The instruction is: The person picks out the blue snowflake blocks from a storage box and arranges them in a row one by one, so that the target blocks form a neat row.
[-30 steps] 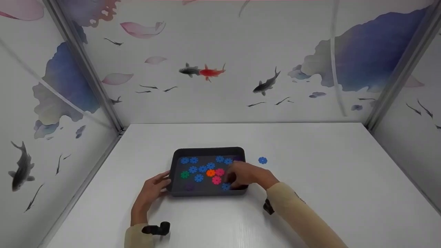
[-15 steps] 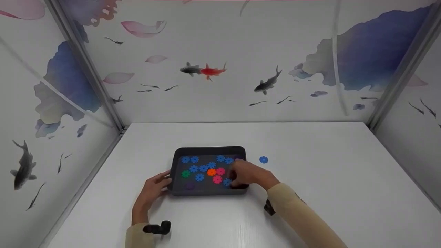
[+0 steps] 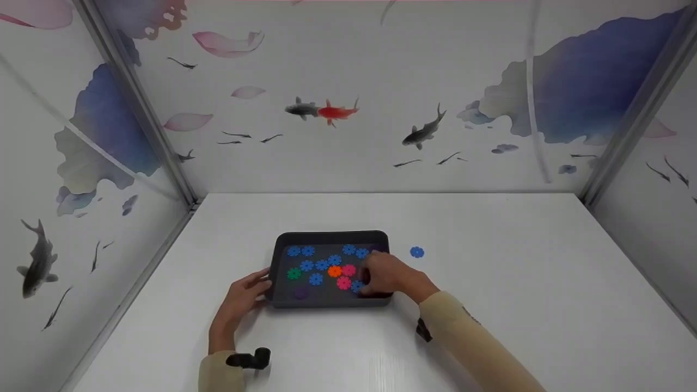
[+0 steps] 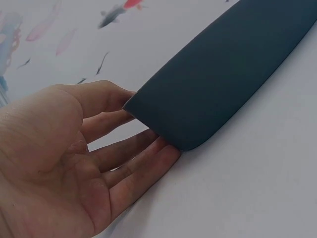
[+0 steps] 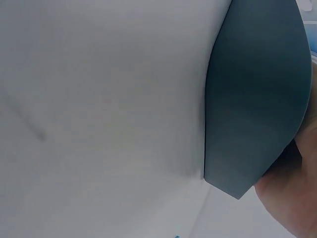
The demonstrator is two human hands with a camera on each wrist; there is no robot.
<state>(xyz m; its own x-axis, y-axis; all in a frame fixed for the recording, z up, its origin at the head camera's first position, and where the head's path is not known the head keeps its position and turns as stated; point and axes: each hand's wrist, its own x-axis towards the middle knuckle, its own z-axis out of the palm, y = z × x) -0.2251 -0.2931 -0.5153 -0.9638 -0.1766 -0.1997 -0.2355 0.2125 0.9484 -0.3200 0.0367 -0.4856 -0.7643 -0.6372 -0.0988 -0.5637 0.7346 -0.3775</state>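
Note:
A dark grey tray lies on the white table, with several notched plastic snowflake discs inside, mostly blue. My left hand touches the tray's left wall with nearly straight fingers; in the left wrist view the fingertips meet its end. Inside the right end, my right hand has bent fingers at a blue snowflake disc, which they seem to pinch. The hand hides part of that disc. In the right wrist view the tray's outer wall covers the fingertips.
One blue disc lies on the table right of the tray. Inside the tray are also an orange disc, a pink disc, a green disc and a dark purple disc. Patterned walls enclose the table's back and sides.
The blue disc at my right fingertips has shifted away from the tray's near wall, towards the pink one. My left hand stays at the tray's left wall.

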